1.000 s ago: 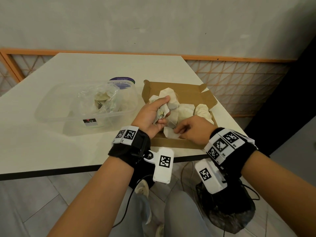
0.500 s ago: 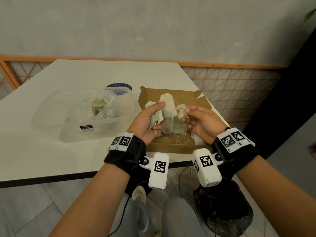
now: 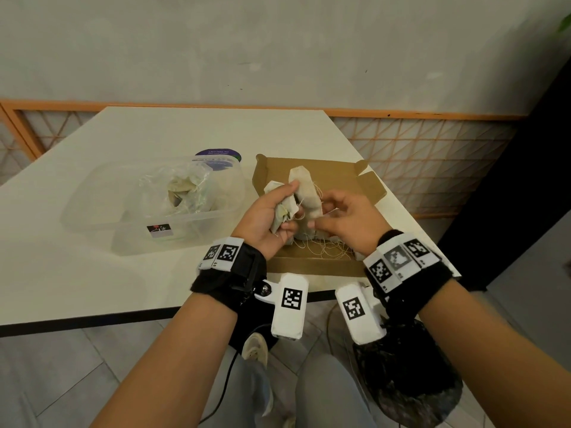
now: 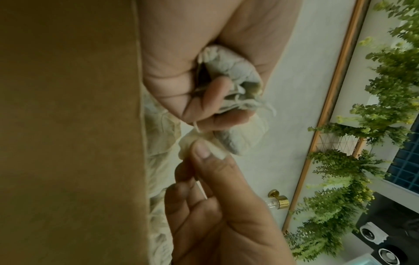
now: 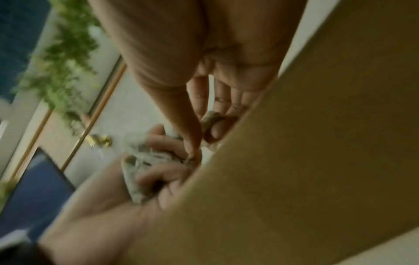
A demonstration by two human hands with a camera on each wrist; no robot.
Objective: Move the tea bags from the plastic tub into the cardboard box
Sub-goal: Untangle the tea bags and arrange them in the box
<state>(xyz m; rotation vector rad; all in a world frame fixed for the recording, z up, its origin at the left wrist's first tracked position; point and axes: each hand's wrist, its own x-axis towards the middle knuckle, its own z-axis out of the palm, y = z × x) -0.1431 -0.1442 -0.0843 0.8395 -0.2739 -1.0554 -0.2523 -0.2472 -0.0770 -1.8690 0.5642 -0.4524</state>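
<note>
a clump of tea bags is gripped in the curled fingers of the left hand, held above the cardboard box at centre frame; one bag is pinched between thumb and forefinger of the right hand and seems to be teased apart from tangled strings, more bags are seen in the plastic tub at centre left; next, a gentle pull is judged needed, then release into the box

Am seeing tea bags looking like matt crinkled paper; cardboard box showing matt brown; plastic tub showing clear, glossy; table looking smooth.
</note>
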